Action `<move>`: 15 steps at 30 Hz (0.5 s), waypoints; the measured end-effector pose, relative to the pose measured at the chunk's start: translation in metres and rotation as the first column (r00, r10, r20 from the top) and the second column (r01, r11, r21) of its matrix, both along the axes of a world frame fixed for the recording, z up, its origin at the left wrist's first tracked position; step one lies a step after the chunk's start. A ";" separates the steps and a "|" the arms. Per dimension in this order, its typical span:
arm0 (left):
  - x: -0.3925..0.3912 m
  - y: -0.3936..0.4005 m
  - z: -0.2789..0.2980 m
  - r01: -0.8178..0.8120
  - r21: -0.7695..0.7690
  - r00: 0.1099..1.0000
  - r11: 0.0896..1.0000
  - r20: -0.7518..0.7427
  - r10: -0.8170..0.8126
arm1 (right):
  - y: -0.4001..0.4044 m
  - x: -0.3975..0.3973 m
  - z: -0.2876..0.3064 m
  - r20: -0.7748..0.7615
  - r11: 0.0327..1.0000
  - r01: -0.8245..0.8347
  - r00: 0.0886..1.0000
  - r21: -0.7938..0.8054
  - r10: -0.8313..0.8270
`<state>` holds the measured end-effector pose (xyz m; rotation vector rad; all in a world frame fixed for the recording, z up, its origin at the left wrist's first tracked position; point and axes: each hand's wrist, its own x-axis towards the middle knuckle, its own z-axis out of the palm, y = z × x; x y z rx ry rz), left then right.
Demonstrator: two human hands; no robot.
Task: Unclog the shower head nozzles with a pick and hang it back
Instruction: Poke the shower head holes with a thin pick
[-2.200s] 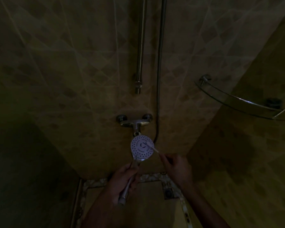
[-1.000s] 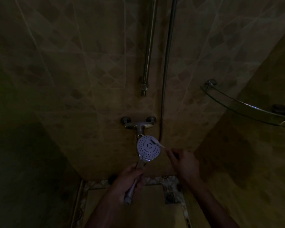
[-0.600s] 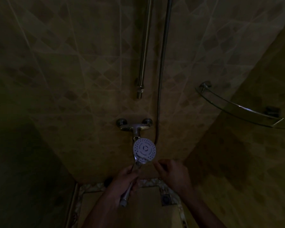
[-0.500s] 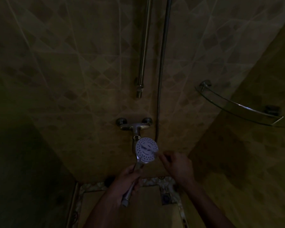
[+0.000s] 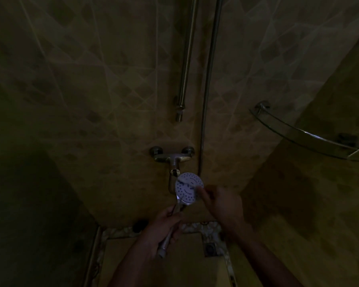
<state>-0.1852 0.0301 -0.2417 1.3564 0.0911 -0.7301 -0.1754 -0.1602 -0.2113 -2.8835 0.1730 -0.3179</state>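
Since half a second ago, your right hand (image 5: 226,206) has carried the pick (image 5: 188,181) across the shower head (image 5: 188,188) face, tip now at its upper left.

Low centre of frame: I see the shower head (image 5: 188,188), face toward camera, directly below the wall mixer tap (image 5: 172,156). My left hand (image 5: 161,228) grips its handle lower down; my right hand (image 5: 224,206) sits just right of the face, holding the pick (image 5: 187,181) across it. Slide rail (image 5: 186,59) and hose (image 5: 208,79) run up centre. Corner shelf (image 5: 303,134) at right. Floor drain (image 5: 210,248) at bottom.
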 end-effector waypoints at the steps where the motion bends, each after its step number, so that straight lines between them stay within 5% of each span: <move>1: -0.001 -0.001 0.000 0.011 0.006 1.000 1.000 0.007 -0.011 | -0.004 0.008 0.003 0.006 0.999 0.043 0.999 -0.017 -0.043; 4: -0.003 -0.002 0.000 0.022 0.019 0.999 1.000 0.032 -0.023 | -0.015 0.024 0.004 0.030 0.992 0.111 0.994 -0.057 -0.109; 10: 0.000 0.001 -0.003 -0.014 -0.005 1.000 1.000 -0.024 0.013 | 0.008 -0.012 -0.007 0.015 0.989 -0.105 0.994 -0.108 0.107; 15: -0.003 -0.003 -0.003 0.019 -0.005 1.000 1.000 0.014 -0.019 | -0.004 0.002 0.004 0.020 0.996 0.012 1.000 -0.088 -0.011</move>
